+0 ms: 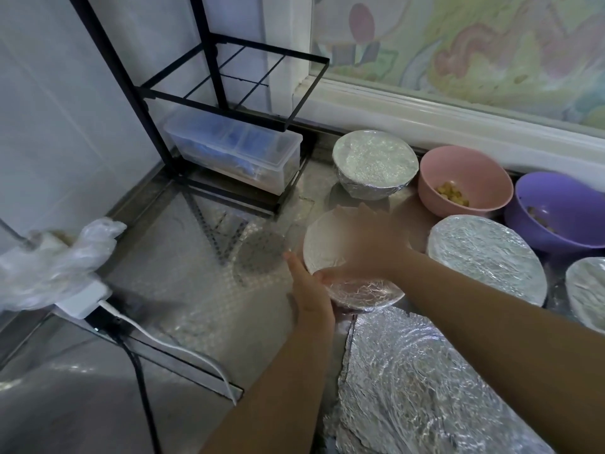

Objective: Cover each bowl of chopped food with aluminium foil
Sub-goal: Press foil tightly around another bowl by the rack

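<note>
A foil-covered bowl (361,291) stands on the metal counter in the middle. My left hand (309,296) cups its near left side, fingers curved round the foil rim, thumb pointing up. My right hand (370,244), blurred by motion, lies spread over the bowl's top and hides most of it. Three more foil-covered bowls stand at the back (375,162), to the right (484,257) and at the right edge (589,286). A pink bowl (435,178) with yellow chopped pieces and a purple bowl (563,198) with chopped food are uncovered.
A crinkled foil sheet (425,388) lies on the counter under my right forearm. A black wire rack (229,93) with a clear plastic box (235,155) stands at the back left. A plastic glove (59,260), a white plug and cables lie at the left.
</note>
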{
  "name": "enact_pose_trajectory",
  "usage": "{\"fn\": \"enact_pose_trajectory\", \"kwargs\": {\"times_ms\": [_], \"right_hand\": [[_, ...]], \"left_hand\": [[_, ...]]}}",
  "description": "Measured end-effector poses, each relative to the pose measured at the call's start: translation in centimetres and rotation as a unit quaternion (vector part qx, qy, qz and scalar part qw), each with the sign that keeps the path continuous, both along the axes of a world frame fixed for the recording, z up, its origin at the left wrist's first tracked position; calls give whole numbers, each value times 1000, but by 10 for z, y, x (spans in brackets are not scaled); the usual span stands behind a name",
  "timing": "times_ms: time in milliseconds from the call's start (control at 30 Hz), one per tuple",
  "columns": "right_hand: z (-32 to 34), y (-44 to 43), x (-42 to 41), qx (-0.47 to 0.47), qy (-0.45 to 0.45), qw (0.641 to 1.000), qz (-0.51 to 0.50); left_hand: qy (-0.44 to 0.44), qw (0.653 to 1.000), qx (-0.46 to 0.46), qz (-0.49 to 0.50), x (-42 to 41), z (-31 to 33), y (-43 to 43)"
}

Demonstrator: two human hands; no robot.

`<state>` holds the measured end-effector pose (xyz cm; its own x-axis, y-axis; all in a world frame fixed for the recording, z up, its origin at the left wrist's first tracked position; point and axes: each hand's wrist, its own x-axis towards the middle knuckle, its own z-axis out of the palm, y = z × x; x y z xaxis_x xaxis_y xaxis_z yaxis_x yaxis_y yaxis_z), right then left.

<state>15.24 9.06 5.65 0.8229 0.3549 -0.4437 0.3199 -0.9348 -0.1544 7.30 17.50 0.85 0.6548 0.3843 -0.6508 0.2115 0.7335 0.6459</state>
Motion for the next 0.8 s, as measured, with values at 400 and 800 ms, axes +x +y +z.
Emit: {"fn": "enact_pose_trajectory", "kwargs": {"times_ms": [400,800], "right_hand": [[9,-11,0,-13,32,999,-34],[0,-14,-1,-12,53,998,-9]], "left_hand": [[5,910,394,-133,10,11,52],[25,983,-24,-182,-52,5,20]]}}
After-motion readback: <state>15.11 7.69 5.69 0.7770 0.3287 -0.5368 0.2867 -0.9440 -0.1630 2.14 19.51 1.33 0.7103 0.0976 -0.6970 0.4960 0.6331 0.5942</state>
